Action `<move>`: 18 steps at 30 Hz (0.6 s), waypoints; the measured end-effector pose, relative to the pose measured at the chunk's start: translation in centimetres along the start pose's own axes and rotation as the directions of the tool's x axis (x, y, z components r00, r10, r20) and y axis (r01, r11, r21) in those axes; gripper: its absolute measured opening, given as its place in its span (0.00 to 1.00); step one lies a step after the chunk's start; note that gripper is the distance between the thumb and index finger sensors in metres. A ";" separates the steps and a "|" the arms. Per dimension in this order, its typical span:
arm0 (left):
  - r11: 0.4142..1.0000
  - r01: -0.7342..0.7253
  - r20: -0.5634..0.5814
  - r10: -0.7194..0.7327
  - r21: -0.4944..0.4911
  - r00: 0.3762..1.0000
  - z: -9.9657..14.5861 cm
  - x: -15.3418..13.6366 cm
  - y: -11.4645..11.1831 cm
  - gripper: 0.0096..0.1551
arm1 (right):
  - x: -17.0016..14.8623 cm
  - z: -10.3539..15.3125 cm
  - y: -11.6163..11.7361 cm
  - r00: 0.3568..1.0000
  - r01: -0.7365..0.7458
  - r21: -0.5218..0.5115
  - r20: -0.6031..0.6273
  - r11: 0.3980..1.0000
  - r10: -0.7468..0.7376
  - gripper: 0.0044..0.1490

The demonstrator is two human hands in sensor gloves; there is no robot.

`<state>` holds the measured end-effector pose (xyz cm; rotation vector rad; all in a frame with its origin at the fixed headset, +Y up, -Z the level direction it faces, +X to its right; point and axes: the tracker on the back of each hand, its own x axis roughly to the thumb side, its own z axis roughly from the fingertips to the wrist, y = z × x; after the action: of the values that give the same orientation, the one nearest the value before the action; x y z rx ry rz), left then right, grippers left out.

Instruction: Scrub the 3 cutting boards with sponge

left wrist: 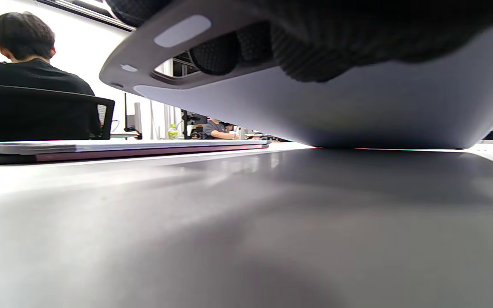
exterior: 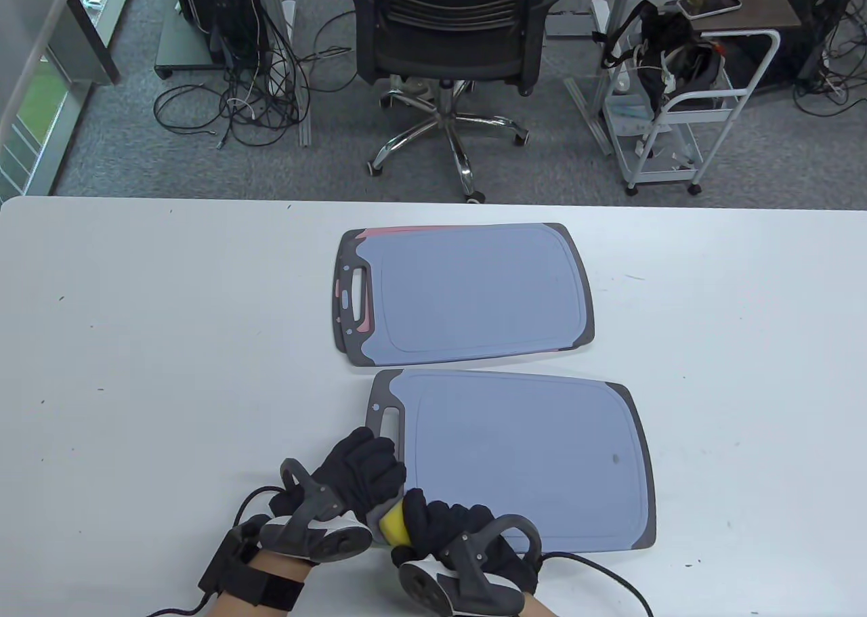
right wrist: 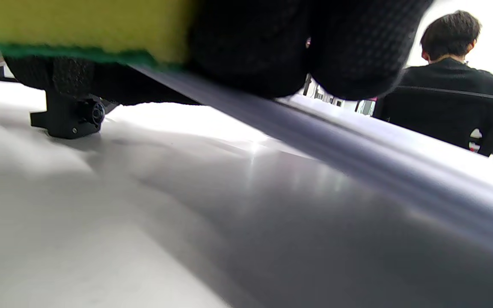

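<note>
The near grey-blue cutting board (exterior: pixel 528 461) lies at the table's front, handle to the left. My left hand (exterior: pixel 369 458) grips its handle end; in the left wrist view my fingers (left wrist: pixel 306 64) curl under that board (left wrist: pixel 357 111), whose handle end is raised off the table. My right hand (exterior: pixel 433 515) holds a yellow sponge (exterior: pixel 391 525) at the board's near left corner. The right wrist view shows the sponge (right wrist: pixel 79 25), green side down, against the board's edge (right wrist: pixel 357 149). Behind, a second grey-blue board (exterior: pixel 474 292) lies stacked on a red board (exterior: pixel 393 229).
The white table (exterior: pixel 169 373) spreads wide to the left and right of the boards. Beyond its far edge stand an office chair (exterior: pixel 450 28), a white cart (exterior: pixel 684 102) and floor cables (exterior: pixel 230 95). A person (left wrist: pixel 24 55) sits in the background.
</note>
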<state>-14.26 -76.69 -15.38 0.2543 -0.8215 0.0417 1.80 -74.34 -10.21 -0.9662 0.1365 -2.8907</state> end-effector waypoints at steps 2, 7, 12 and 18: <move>1.000 0.004 0.003 -0.004 0.002 1.000 0.0 0.0 0.0 0.23 | -1.3 0.8 0.4 0.999 0.051 -0.013 -0.009 0.999 -0.051 0.49; 1.000 0.004 -0.003 -0.004 -0.007 1.000 -0.1 0.0 0.0 0.23 | -7.3 5.0 2.0 0.993 0.062 0.039 -0.100 0.997 -0.058 0.49; 1.000 0.006 -0.006 -0.006 -0.009 1.000 -0.1 0.0 0.0 0.23 | -14.8 10.8 4.1 0.961 0.103 0.069 -0.263 0.992 -0.082 0.48; 1.000 0.010 -0.023 -0.011 -0.020 1.000 -0.2 0.0 -0.1 0.23 | -22.0 15.2 5.7 0.855 0.174 0.111 -0.510 0.978 -0.094 0.47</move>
<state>-14.10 -76.69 -15.55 0.2390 -0.7976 0.0266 28.81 -78.35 -11.82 -0.1817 -0.1269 -3.1535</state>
